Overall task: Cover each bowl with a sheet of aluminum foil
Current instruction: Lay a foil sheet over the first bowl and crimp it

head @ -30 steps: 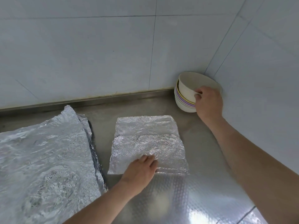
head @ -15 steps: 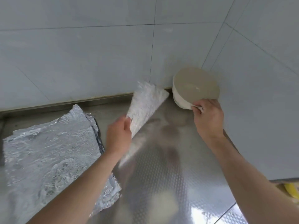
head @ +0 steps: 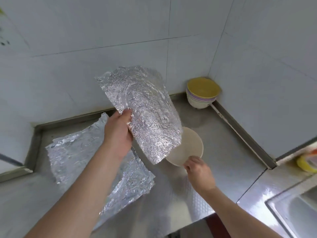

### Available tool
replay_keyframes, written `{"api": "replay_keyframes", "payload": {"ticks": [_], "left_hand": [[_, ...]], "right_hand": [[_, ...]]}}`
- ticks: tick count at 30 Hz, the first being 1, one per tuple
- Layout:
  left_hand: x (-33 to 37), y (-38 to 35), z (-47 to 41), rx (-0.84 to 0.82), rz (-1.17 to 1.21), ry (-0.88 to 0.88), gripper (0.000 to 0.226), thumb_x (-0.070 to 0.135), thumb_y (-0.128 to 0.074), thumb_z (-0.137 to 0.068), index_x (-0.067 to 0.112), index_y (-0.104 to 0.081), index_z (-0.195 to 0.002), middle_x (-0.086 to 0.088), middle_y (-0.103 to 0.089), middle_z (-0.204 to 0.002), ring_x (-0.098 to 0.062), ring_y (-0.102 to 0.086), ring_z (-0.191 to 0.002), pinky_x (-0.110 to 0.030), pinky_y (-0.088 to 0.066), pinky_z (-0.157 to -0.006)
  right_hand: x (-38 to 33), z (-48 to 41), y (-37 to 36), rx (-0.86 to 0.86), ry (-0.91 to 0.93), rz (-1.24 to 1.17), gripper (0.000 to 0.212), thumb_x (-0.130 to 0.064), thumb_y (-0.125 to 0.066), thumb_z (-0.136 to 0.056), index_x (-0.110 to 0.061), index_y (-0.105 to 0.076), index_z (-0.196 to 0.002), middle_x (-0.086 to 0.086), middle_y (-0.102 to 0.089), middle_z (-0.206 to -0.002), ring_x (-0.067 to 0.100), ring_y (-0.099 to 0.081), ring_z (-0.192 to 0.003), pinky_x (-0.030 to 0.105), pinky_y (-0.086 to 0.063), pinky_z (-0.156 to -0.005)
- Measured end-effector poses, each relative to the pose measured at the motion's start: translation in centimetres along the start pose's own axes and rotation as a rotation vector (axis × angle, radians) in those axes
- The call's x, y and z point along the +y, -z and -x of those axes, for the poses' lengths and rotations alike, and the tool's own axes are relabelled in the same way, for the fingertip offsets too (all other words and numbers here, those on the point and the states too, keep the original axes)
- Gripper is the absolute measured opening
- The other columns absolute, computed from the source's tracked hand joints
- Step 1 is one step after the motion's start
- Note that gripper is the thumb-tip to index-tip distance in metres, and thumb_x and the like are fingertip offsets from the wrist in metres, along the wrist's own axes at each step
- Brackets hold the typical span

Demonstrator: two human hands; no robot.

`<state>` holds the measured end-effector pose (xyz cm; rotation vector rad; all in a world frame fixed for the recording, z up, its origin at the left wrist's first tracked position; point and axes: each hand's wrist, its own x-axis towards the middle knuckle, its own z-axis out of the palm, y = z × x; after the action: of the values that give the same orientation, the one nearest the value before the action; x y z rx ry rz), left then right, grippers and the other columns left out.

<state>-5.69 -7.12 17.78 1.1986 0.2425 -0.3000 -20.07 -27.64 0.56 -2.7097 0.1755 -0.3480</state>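
Note:
My left hand (head: 118, 133) grips a crinkled sheet of aluminum foil (head: 145, 110) by its left edge and holds it up in the air, tilted over the counter. My right hand (head: 197, 170) pinches the near rim of a cream bowl (head: 187, 146). That bowl sits low over the steel counter (head: 223, 148), and the foil hides its left part. A stack of several bowls (head: 201, 94) with a yellow one on top stands in the far corner.
More foil sheets (head: 96, 160) lie spread on the counter at the left, under my left arm. Tiled walls close the back and right sides. A sink (head: 295, 208) is at the lower right, and a yellow object (head: 307, 162) lies beyond the right wall's end.
My right hand has brought the cream bowl from the corner stack toward me. My left hand has raised the foil sheet higher and over the bowl's left side.

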Motion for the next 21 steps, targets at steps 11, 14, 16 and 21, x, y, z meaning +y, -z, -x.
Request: {"api": "replay_keyframes", "payload": {"ticks": [11, 14, 16, 21], "left_hand": [[-3.8, 2.1, 4.8, -0.139, 0.17, 0.303, 0.025, 0.022, -0.043, -0.103, 0.007, -0.062, -0.111, -0.011, -0.073, -0.101, -0.026, -0.069, -0.095, -0.045, -0.052, -0.081], [-4.9, 2.6, 5.7, -0.154, 0.151, 0.368, 0.029, 0.023, -0.044, -0.102, 0.006, -0.061, -0.117, -0.014, -0.072, -0.107, -0.03, -0.066, -0.101, -0.049, -0.049, -0.091], [-5.2, 3.0, 6.3, -0.188, 0.134, 0.39, 0.027, 0.022, -0.044, -0.102, 0.005, -0.061, -0.116, -0.014, -0.073, -0.102, -0.029, -0.067, -0.097, -0.048, -0.051, -0.083], [-5.7, 3.7, 6.4, -0.178, 0.051, 0.362, 0.02, 0.014, -0.049, -0.099, 0.002, -0.058, -0.112, -0.016, -0.07, -0.108, -0.03, -0.067, -0.098, -0.046, -0.053, -0.077]], "right_hand": [[-7.6, 0.7, 8.9, -0.171, -0.983, -1.711, 0.067, -0.069, -0.045, -0.088, -0.01, -0.061, -0.116, 0.011, -0.068, -0.112, 0.028, -0.062, -0.103, 0.041, -0.044, -0.1], [-8.1, 1.2, 9.4, 0.007, -1.015, -1.75, 0.053, -0.044, -0.068, -0.083, -0.007, -0.062, -0.121, 0.009, -0.068, -0.1, 0.021, -0.065, -0.081, 0.032, -0.055, -0.073], [-8.3, 1.5, 10.0, 0.15, -1.063, -1.786, 0.056, -0.027, -0.077, -0.074, -0.001, -0.061, -0.122, 0.01, -0.069, -0.098, 0.021, -0.065, -0.077, 0.032, -0.056, -0.068], [-7.1, 2.1, 12.2, 0.355, -1.096, -1.64, 0.015, -0.012, -0.069, -0.088, -0.004, -0.063, -0.099, 0.002, -0.063, -0.074, 0.011, -0.05, -0.058, 0.028, -0.043, -0.066]]}}
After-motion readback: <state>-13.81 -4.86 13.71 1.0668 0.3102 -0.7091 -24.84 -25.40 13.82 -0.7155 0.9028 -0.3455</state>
